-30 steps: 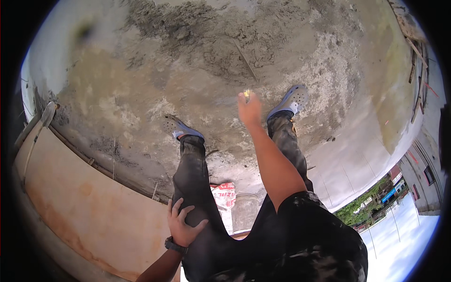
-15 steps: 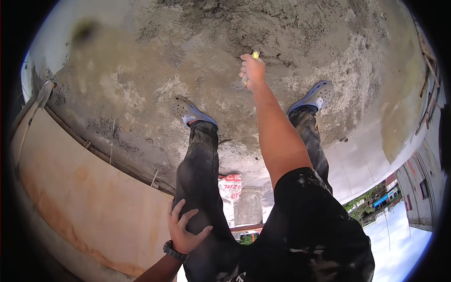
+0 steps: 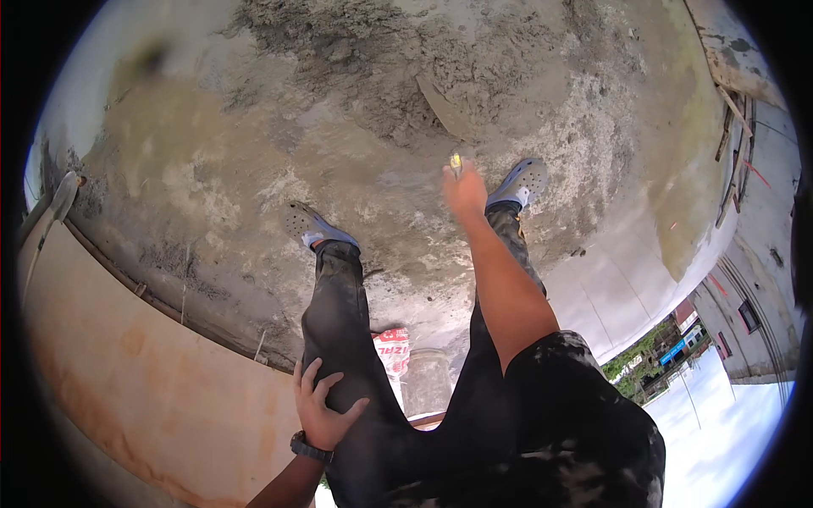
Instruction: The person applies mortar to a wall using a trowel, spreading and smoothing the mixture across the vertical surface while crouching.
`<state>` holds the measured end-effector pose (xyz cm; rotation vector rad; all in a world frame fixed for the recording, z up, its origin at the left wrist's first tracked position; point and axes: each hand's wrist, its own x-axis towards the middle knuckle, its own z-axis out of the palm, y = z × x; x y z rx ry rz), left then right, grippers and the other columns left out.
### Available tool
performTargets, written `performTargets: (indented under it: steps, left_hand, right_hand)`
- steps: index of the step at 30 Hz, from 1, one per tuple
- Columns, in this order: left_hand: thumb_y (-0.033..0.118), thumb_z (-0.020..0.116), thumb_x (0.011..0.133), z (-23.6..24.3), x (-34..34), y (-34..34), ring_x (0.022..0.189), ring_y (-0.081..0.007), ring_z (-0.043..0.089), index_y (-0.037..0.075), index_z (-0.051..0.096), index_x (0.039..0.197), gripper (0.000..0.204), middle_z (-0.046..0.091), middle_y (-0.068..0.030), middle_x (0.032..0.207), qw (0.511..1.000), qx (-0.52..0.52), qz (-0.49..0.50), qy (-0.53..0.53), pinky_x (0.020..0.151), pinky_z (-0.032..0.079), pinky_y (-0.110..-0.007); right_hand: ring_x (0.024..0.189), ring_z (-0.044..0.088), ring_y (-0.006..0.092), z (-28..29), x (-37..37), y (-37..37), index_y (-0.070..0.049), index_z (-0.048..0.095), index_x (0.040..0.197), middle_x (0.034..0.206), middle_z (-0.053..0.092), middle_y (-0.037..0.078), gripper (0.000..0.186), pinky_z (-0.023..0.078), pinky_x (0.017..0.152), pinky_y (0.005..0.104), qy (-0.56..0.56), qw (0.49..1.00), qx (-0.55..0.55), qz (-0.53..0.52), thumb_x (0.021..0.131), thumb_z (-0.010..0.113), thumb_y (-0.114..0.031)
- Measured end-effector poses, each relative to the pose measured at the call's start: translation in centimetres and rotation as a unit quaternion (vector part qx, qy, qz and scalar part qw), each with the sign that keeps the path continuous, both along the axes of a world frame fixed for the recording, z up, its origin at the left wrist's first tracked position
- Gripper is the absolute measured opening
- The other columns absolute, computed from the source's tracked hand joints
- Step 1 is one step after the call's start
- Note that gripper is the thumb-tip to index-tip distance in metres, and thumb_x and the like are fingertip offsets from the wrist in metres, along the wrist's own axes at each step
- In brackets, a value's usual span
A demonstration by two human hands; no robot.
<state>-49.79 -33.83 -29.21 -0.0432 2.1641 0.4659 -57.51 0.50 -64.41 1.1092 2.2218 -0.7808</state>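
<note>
Right hand (image 3: pixel 466 188), with trowel (image 3: pixel 443 111), nearer right shoe (image 3: pixel 523 180)

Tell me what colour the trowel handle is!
The trowel handle in the right hand looks yellow where it shows, clearest in the head view.

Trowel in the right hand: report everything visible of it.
The trowel shows a thin, flat, grey-brown blade, slanting up-left over rough grey mortar. A yellow piece, apparently the handle's end, pokes from the closed grip of the right hand, which hides the rest. How handle and blade join, the blade's material, and whether it touches the mortar can't be told.
</note>
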Motion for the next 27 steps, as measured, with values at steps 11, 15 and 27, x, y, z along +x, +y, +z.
performTargets:
  steps: [11, 15, 27]
  left_hand:
    - [0.029, 0.097, 0.058, -0.8, 0.3, 2.0, 0.144, -0.0499, 0.038, 0.011, 0.071, 0.112, 0.062, 0.052, -0.0180, 0.147, 1.000, -0.005, -0.004, -0.009, 0.116, 0.035, -0.062]
    - [0.029, 0.097, 0.058, -0.9, -0.2, 2.9, 0.143, -0.0504, 0.038, 0.012, 0.072, 0.111, 0.061, 0.052, -0.0174, 0.147, 1.000, -0.010, -0.020, -0.014, 0.116, 0.035, -0.062]
    - [0.028, 0.098, 0.056, -1.5, -0.8, 2.9, 0.140, -0.0515, 0.041, 0.013, 0.073, 0.108, 0.060, 0.055, -0.0177, 0.142, 1.000, -0.009, -0.028, 0.003, 0.113, 0.039, -0.064]
  right_hand:
    - [0.075, 0.075, 0.0365, -10.7, -3.8, 6.5, 0.007, 0.064, 0.096, 0.085, 0.073, 0.025, 0.034, 0.057, 0.063, 0.0490, -0.019, 0.940, -0.053, -0.336, 0.084, 0.068, -0.024]
    - [0.103, 0.068, 0.0500, -7.5, 3.9, 3.0, 0.011, 0.065, 0.106, 0.099, 0.070, 0.035, 0.052, 0.052, 0.093, 0.0513, -0.001, 0.997, -0.022, -0.079, 0.088, 0.069, -0.037]
    - [0.049, 0.046, 0.0120, -9.5, 2.4, 2.5, -0.011, 0.052, 0.090, 0.065, 0.048, -0.001, 0.013, 0.040, 0.042, 0.0335, 0.058, 0.809, -0.231, -0.538, 0.093, 0.065, -0.014]
